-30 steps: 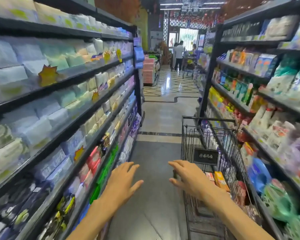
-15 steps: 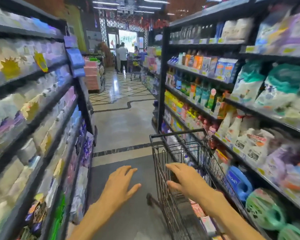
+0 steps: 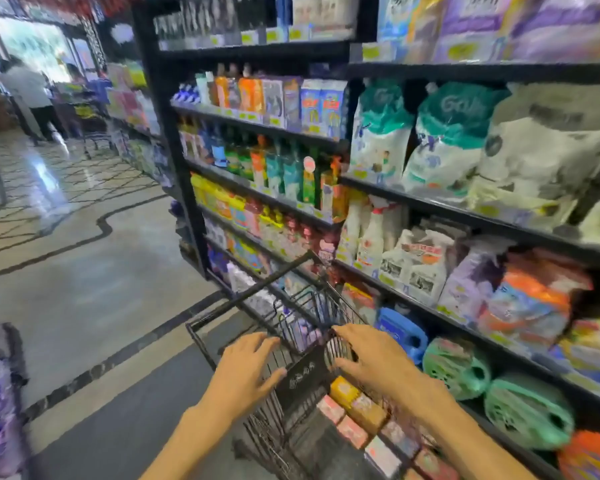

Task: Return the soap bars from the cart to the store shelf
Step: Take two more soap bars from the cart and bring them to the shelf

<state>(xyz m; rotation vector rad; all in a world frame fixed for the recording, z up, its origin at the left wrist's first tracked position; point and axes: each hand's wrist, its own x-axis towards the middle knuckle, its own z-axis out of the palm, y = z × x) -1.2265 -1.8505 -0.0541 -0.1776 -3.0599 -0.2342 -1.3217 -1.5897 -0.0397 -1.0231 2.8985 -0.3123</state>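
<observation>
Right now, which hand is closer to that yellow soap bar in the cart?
Right. The right hand hovers just above the yellow soap bar; the left hand sits farther off, over the cart edge.

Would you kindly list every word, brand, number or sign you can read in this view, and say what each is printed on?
"Go": opening letters of pale script on the green-topped white bag; the rest is blurred.
Same script on its neighbouring bag: blurred.
Black plaque on the cart: pale marks, unreadable.
Shelf price tags: too blurred.
Soap bars in the cart: print too small.
</observation>
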